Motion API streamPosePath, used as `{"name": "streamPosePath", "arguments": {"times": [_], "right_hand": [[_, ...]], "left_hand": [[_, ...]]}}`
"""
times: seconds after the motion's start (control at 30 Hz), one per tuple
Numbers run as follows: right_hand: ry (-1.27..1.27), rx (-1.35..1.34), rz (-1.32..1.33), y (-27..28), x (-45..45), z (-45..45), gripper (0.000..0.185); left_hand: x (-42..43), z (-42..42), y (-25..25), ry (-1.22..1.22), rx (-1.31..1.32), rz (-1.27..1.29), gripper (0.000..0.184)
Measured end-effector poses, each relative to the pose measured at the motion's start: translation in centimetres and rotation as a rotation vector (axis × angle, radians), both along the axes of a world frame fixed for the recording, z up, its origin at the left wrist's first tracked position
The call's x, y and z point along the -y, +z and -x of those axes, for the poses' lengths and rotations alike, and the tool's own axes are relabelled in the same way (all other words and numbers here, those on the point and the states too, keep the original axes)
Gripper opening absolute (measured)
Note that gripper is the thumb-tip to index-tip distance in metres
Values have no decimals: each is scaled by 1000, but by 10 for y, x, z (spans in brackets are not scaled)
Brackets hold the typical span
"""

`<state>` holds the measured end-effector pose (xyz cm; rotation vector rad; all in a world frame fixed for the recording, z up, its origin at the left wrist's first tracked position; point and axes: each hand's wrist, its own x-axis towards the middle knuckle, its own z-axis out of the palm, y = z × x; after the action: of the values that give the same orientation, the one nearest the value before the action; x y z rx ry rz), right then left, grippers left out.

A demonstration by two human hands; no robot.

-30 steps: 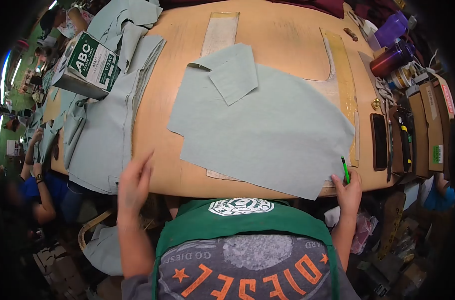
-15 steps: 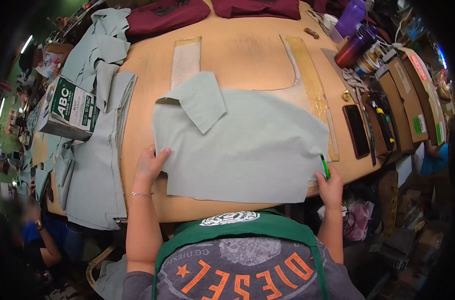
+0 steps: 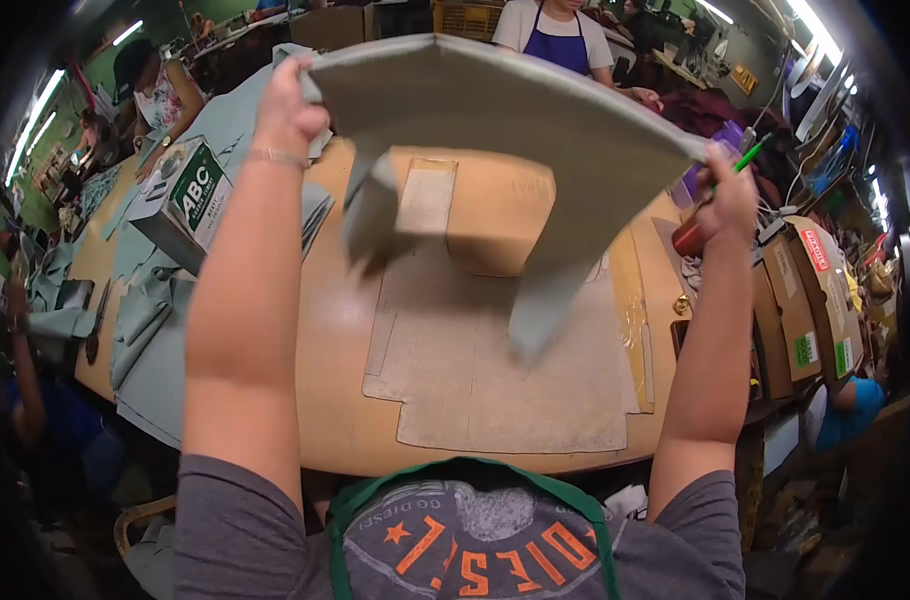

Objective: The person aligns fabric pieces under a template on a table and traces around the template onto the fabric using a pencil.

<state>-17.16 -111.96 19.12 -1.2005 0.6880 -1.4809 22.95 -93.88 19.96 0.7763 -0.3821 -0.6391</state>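
Note:
A pale grey-green fabric piece hangs in the air above the table, stretched between my two raised hands. Its lower parts dangle and are blurred by motion. My left hand is closed on its left corner. At the right corner my right hand grips the cloth, and a green pen sticks out from between its fingers. Below lies a flat greyish pattern board with tape-covered yellowish edges, its far part partly hidden by the hanging cloth.
An ABC can stands at the left on grey-green fabric. Cardboard boxes line the right edge, near a purple-red tumbler. A co-worker in a blue apron is across the table; another person is at far left.
Both hands have lifted the fabric off the table, up and away from me, uncovering the pattern board. The camera's view has tilted up, showing more of the room.

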Motion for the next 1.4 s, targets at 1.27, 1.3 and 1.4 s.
{"name": "streamPosePath", "arguments": {"times": [1.27,1.3,1.4], "right_hand": [[144,-1069,-333,-206,-200,90,38],[164,-1081,-326,-206,-203,93,38],[187,-1141,-274,-200,-211,93,37]], "left_hand": [[-221,136,-209,-29,122,-899,97],[-226,137,-212,-13,194,-879,96],[-236,138,-211,32,415,-855,93]]}}
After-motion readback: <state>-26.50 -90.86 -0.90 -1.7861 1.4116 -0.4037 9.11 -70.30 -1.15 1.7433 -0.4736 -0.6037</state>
